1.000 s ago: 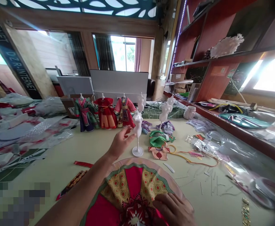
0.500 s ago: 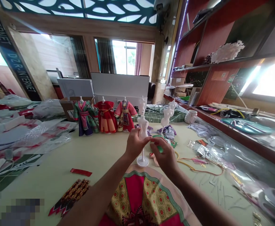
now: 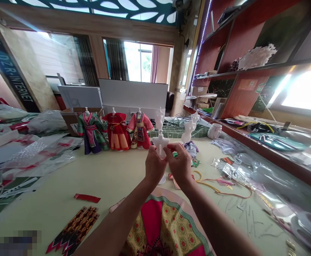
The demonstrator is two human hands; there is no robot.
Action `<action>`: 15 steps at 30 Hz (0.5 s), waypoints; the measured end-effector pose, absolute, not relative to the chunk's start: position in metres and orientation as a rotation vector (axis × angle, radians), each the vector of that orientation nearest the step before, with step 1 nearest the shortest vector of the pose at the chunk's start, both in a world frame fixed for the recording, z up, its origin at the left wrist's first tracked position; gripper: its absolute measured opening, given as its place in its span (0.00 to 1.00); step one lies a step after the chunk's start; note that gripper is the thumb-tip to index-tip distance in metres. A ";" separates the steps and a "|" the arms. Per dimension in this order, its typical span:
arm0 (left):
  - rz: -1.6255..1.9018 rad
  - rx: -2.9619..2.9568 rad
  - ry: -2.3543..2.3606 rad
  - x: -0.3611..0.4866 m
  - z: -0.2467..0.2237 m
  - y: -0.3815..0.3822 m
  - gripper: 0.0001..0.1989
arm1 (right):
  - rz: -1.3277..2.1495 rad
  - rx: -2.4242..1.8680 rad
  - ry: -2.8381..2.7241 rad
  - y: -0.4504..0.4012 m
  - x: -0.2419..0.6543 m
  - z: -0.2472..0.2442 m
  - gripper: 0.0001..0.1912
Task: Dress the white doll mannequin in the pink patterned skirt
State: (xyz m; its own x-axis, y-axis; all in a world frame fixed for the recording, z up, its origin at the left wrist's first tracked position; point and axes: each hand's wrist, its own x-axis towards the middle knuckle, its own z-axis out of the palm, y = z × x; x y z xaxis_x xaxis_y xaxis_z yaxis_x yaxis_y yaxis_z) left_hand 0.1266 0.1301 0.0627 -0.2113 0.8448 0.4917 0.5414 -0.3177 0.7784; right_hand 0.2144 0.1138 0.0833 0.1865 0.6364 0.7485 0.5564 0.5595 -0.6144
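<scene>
A small white mannequin torso (image 3: 161,142) stands on a round white base (image 3: 162,179) in the middle of the table. My left hand (image 3: 155,164) is closed around its lower left side, thumb up. My right hand (image 3: 179,160) pinches at the torso's right side; anything thin between its fingertips is too small to make out. Below the hands lies a round patterned skirt (image 3: 171,220) in magenta and gold with a green band. Behind stand more white mannequins (image 3: 187,131), with purple-grey cloth (image 3: 191,148) at their foot.
Three dressed mannequins (image 3: 114,131) stand at the back left. A red strip (image 3: 87,197) and patterned pieces (image 3: 74,227) lie at the left. Yellow cord (image 3: 210,186), wires and plastic bags (image 3: 267,177) spread over the right. A white mug (image 3: 214,131) stands behind.
My right hand has moved left onto the torso, and my left hand has turned more upright beside it. The torso now faces more to the front. The camera view has shifted slightly.
</scene>
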 end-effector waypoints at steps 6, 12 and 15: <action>1.514 1.799 1.649 0.126 0.061 0.134 0.16 | 0.090 -1.039 -1.495 0.117 0.220 0.084 0.07; 1.485 1.855 1.602 0.126 0.059 0.137 0.18 | 0.132 -1.120 -1.591 0.122 0.233 0.090 0.06; 1.473 1.863 1.585 0.125 0.060 0.138 0.19 | 0.158 -1.188 -1.664 0.123 0.239 0.093 0.06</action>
